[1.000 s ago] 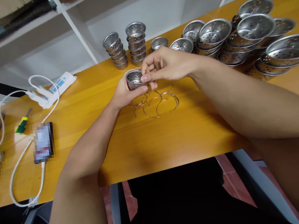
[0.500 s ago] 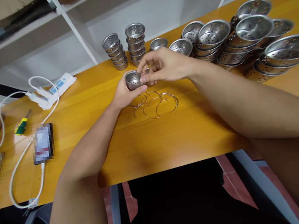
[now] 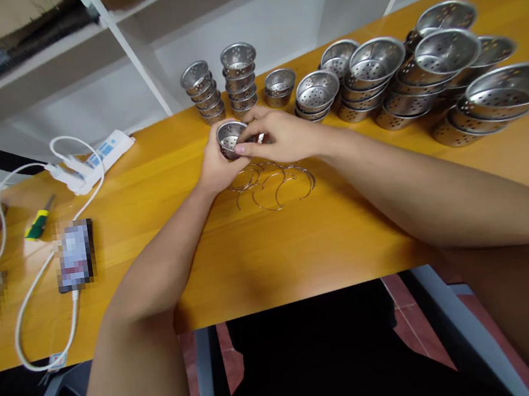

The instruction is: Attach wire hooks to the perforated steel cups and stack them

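Observation:
My left hand [image 3: 214,165] is wrapped round a small perforated steel strainer cup [image 3: 228,136], held just above the orange wooden table [image 3: 271,249]. My right hand [image 3: 280,136] is closed in a pinch at the cup's rim; what its fingers hold is too small to make out. Right below both hands lies a loose pile of thin wire rings [image 3: 272,182].
Two stacks of small strainer cups [image 3: 225,85] stand at the back. Many wider strainer baskets [image 3: 423,67] are heaped at the right. On the left lie a white power strip [image 3: 93,157] with cable, a phone [image 3: 75,254] and a screwdriver [image 3: 38,220].
Both hands with the cup have lowered slightly and shifted left. My right hand has dropped closer over the cup's rim, uncovering the baskets behind it.

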A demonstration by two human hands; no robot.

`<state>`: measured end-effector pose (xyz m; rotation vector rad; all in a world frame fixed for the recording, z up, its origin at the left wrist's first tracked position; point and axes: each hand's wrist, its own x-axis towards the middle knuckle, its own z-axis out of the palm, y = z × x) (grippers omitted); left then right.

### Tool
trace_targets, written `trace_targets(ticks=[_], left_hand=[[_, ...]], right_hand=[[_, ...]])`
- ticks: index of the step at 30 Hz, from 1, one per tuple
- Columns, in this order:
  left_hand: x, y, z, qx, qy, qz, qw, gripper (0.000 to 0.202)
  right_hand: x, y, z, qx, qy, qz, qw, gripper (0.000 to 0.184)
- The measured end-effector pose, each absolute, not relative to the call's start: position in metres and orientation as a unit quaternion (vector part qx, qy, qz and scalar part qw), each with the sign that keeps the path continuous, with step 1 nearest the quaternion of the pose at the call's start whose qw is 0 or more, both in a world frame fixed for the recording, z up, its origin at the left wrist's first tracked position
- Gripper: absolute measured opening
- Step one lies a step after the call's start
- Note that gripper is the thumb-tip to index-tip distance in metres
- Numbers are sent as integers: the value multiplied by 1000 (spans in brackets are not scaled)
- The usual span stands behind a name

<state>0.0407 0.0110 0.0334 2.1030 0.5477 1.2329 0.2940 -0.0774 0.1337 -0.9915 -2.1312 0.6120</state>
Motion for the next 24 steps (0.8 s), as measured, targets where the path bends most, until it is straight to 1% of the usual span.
trace_targets(ticks=[4,8,10,15,17,20,24], left_hand=[[40,10,34,799,206,467,317,108],[41,11,34,808,195,462,309,111],[43,12,34,813,190,464,294,113],[43,15,24,820,199,453,288,122],[40,19,16,820,218,440,293,122],[32,26,5,828,254,415,278,110],[26,30,2,831,294,389,266,89]], right_hand=[[290,-82,131,-368,-833,232,342,43],[289,-85,133,-387,-828,217,343,41],[288,-86,135,-398,-823,209,347,47],[297,-84,152,-403,-811,201,374,81],[313,-81,166,-408,-810,165,387,84],[348,-75,191,-465,-784,69,405,79],[383,-67,219,-566,-706,64,421,86]])
